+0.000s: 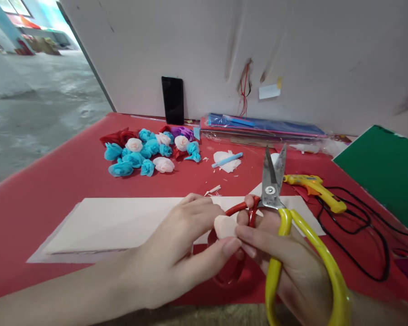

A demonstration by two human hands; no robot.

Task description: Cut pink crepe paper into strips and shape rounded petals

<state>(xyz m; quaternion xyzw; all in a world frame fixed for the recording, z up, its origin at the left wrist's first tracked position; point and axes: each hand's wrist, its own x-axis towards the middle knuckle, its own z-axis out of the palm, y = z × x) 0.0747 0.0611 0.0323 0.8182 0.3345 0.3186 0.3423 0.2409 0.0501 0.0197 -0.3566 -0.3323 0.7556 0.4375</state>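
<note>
A small cream paper petal [225,227] is pinched between the thumb and fingers of my left hand [187,244]. My right hand [289,258] has the scissors [270,190] hooked on its fingers, and its thumb and fingertip also touch the petal's right edge. The scissors have one red and one yellow handle, and their blades point up and away from me, slightly parted. Under my hands lies a stack of long cream paper strips [105,222], partly hidden by them.
Blue, pink, red and purple paper flowers [134,159] are heaped at the back left. A blue stick [227,160] lies on white scraps. At right are a yellow glue gun [314,190] with a looping black cord and a green board [381,172]. A phone [173,100] leans on the wall.
</note>
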